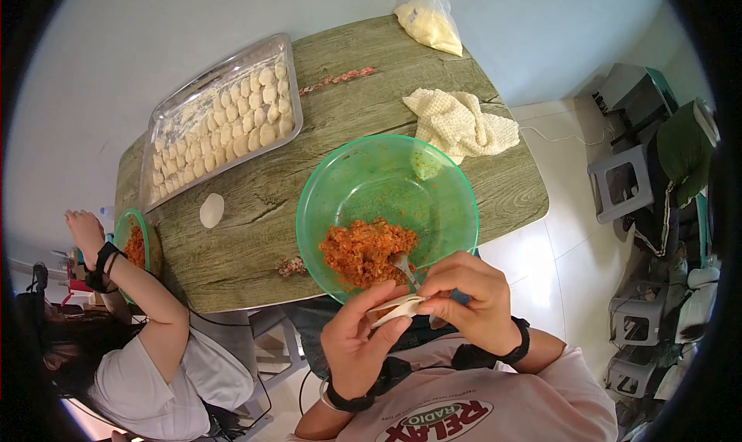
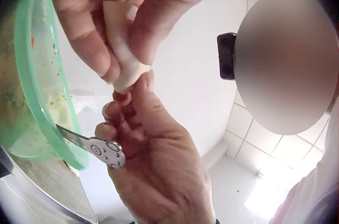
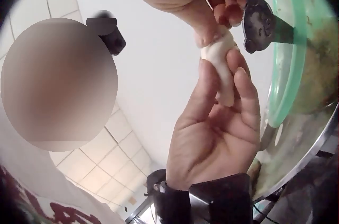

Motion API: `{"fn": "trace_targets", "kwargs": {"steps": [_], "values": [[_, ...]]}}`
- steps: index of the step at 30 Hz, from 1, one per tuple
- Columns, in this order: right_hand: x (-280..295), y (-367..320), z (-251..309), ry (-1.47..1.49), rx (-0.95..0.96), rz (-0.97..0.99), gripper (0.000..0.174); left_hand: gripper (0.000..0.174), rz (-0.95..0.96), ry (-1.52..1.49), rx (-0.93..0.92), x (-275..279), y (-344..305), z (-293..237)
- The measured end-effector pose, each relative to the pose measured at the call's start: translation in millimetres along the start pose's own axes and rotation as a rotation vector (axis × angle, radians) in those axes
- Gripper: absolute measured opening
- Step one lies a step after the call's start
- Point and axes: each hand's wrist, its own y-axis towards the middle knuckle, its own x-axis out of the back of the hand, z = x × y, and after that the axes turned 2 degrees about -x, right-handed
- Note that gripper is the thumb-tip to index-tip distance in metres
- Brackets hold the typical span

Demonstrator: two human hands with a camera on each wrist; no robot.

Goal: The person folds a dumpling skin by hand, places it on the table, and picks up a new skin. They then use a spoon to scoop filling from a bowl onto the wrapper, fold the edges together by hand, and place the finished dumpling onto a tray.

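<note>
A folded dumpling wrapper [image 1: 398, 312], pale and soft, is held between both hands near the front rim of the green bowl. My left hand [image 1: 357, 335] grips its body between thumb and fingers. With thumb and fingertips, my right hand [image 1: 478, 294] pinches the other end of the dough [image 2: 124, 57]. Reddish-orange minced filling [image 1: 367, 250] lies in the green bowl [image 1: 309, 187]. A metal spoon [image 1: 403, 267] stands in that filling; its decorated handle [image 2: 108, 151] leans over the rim beside my right hand. Most of the wrapper's inside is hidden by fingers.
A metal tray [image 1: 290, 52] with rows of dumplings [image 1: 246, 111] stands at the table's back left. One round wrapper [image 1: 212, 210] lies on the table. A cream cloth [image 1: 460, 125] and a bag [image 1: 431, 25] lie behind. Another person [image 1: 154, 341] sits left beside a smaller bowl [image 1: 124, 224].
</note>
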Motion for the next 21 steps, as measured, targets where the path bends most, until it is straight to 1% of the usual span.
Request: {"fn": "trace_targets", "kwargs": {"steps": [2,3,5,7,10,12,14,21], "values": [[0.3,-1.1,4.0,0.067,-0.1,-0.079,0.017,0.045,-0.003,-0.008,0.006,-0.3,-0.3,-0.5],[1.6,-1.2,3.3,0.067,-0.1,-0.079,0.017,0.044,-0.022,-0.024,0.004,-1.2,-0.5,-0.6],[5.5,-1.5,1.5,-0.022,0.031,-0.037,0.018,0.043,-0.041,-0.04,0.002,-0.6,-0.7,-0.8],[2.8,-1.3,2.6,-0.012,0.007,-0.028,0.019,0.037,0.058,0.021,-0.031,2.9,-0.8,-1.9],[1.4,-0.3,5.8,-0.013,-0.048,-0.022,0.02,0.035,0.102,0.069,-0.058,4.8,-0.9,-1.6],[1.4,0.3,5.9,-0.023,-0.083,-0.022,0.02,0.035,0.098,0.068,-0.055,4.6,-0.9,-2.0],[1.7,1.0,4.0,-0.007,-0.012,-0.007,0.019,0.035,0.096,0.066,-0.052,3.9,-1.0,-2.3],[2.2,0.2,0.5,0.005,-0.014,0.012,0.014,0.035,0.085,0.057,-0.04,2.8,-0.5,-0.9]]}}
